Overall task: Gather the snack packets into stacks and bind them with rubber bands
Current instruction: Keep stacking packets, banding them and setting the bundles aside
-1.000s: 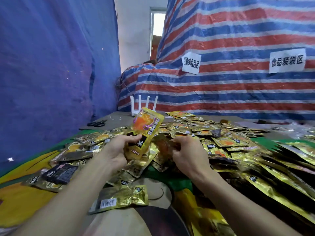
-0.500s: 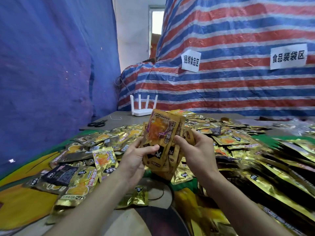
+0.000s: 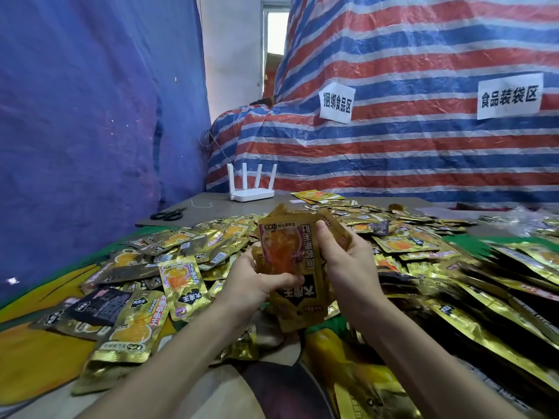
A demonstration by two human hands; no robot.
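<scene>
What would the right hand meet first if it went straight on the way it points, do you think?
The right hand grips the packet stack; past it, probably the loose packets behind, though depth is unclear.

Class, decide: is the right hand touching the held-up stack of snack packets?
Touching. In the head view the right hand grips the stack of snack packets, thumb on its front face.

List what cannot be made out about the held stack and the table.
Head view, held stack: packet count hidden by its front packet, left hand and right hand.
Head view, rubber bands: none discernible; too small or under loose packets.
Head view, right edge: those packets cut off.
</scene>
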